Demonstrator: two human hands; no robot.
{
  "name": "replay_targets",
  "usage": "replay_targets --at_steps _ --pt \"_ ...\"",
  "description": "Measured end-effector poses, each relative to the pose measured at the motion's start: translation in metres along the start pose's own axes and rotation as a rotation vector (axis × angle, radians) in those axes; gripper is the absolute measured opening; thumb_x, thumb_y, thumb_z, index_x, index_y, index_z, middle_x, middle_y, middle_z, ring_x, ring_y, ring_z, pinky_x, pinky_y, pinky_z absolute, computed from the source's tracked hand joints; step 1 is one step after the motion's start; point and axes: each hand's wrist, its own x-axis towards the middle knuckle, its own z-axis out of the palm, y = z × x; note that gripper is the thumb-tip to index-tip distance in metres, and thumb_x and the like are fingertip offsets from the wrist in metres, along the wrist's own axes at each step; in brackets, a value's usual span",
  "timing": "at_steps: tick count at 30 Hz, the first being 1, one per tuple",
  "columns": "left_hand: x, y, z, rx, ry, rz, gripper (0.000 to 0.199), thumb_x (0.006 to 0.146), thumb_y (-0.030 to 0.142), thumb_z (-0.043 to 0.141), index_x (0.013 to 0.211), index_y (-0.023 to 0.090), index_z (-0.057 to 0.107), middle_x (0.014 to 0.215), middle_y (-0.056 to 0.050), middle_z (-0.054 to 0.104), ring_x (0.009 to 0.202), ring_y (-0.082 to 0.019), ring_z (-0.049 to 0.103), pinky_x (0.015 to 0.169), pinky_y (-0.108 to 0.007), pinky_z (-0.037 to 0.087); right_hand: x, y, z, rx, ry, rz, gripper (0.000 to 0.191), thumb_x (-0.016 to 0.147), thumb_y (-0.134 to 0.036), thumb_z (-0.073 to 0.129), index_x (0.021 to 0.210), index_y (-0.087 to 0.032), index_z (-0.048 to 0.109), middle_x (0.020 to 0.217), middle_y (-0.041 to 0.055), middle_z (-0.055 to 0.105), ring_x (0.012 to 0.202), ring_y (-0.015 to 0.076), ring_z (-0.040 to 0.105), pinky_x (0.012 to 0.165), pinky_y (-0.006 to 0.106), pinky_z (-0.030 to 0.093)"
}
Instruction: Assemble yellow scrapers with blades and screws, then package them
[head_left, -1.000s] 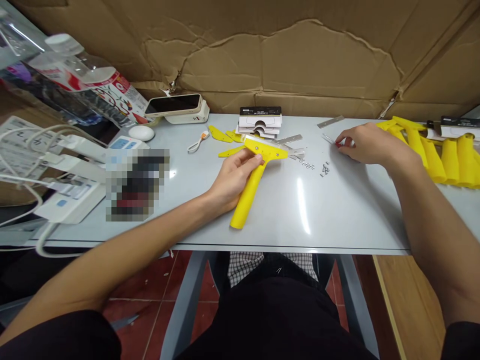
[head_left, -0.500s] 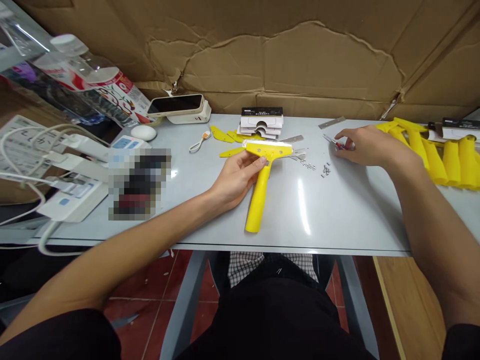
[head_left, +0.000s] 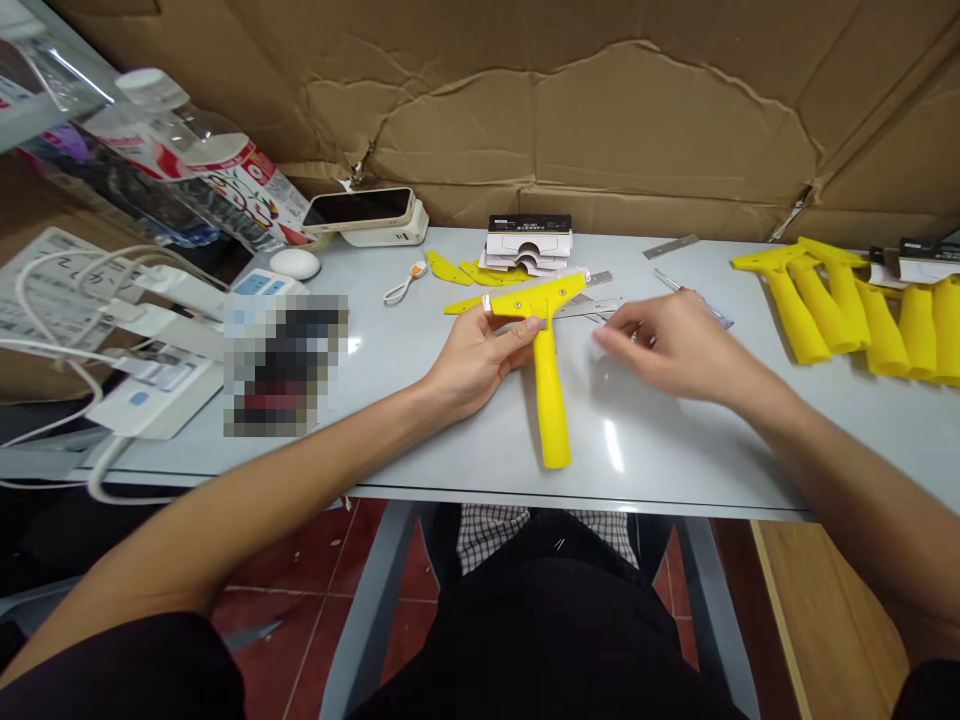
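My left hand (head_left: 480,360) is closed around the head of a yellow scraper (head_left: 553,400), thumb on the front near the neck. The scraper's handle points down toward the table edge, and screws show on its head. Just to the right, my right hand (head_left: 667,345) hovers over the table with thumb and fingers apart and curved, holding nothing I can see. It hides the spot where small screws lay. Behind it lies a screwdriver (head_left: 720,314) with a clear handle. Metal blades (head_left: 592,308) and yellow scraper plates (head_left: 448,268) lie beyond the held scraper.
Several yellow scrapers (head_left: 799,310) lie in a row at the right. White and black boxes (head_left: 529,243) stand at the back, below the cardboard wall (head_left: 637,130). A phone (head_left: 360,208), bottles (head_left: 247,185), a power strip (head_left: 146,400) and a short cable (head_left: 405,283) occupy the left.
My right hand has let go of the screwdriver, which now lies on the table, and has moved left toward the scraper. The scraper has tilted, its handle swinging right.
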Motion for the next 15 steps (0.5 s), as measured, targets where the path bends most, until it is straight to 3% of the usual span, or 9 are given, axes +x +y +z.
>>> replay_targets --at_steps 4,9,15 --pt "0.0 -0.003 0.001 0.013 -0.019 0.011 0.045 0.071 0.037 0.1 0.105 0.019 0.076 0.115 -0.011 0.078 0.111 -0.027 0.073 0.084 -0.036 0.063 -0.01 -0.026 0.031 0.361 -0.243 0.038 0.032 0.097 -0.051 0.069 0.095 -0.021 0.079 0.09 0.0042 0.08 0.075 0.0183 0.07 0.072 0.034 0.05" --pt "-0.001 -0.006 0.004 0.022 -0.026 0.007 0.047 0.072 0.034 0.099 0.109 0.018 0.074 0.117 -0.01 0.077 0.106 -0.025 0.074 0.083 -0.036 0.064 -0.013 -0.025 0.053 0.544 -0.272 0.134 0.033 0.091 -0.052 0.077 0.087 -0.02 0.07 0.081 0.0028 0.074 0.069 0.016 0.065 0.062 0.031 0.048" --pt "-0.001 -0.005 0.002 -0.048 -0.08 -0.07 0.036 0.08 0.033 0.092 0.106 0.017 0.072 0.107 -0.011 0.08 0.1 -0.027 0.078 0.092 -0.043 0.062 -0.012 -0.022 0.056 0.751 -0.306 0.144 0.026 0.089 -0.042 0.08 0.092 -0.019 0.069 0.088 0.0041 0.073 0.076 0.0166 0.065 0.065 0.031 0.052"
